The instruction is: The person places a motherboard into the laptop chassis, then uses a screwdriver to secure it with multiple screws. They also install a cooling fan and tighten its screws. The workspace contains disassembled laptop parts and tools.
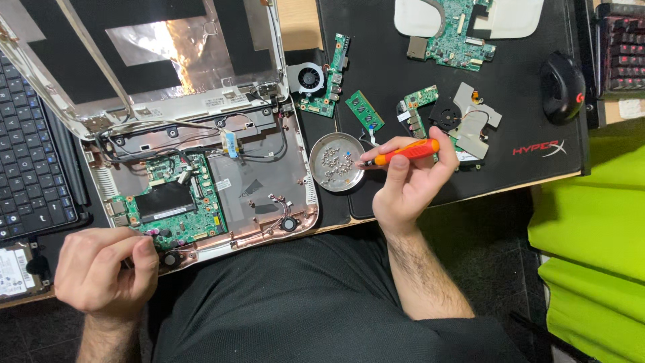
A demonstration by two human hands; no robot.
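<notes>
The right hand (408, 181) grips an orange screwdriver (403, 152) just beside the round screw dish (337, 162), while the left hand (106, 269), fingers curled shut, touches the opened laptop's (262, 181) near edge, left of that dish.

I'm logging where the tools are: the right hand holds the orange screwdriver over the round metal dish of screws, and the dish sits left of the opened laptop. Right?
Not quite. In the head view the dish sits right of the laptop, not left. The right hand does hold the orange screwdriver at its edge.
</notes>
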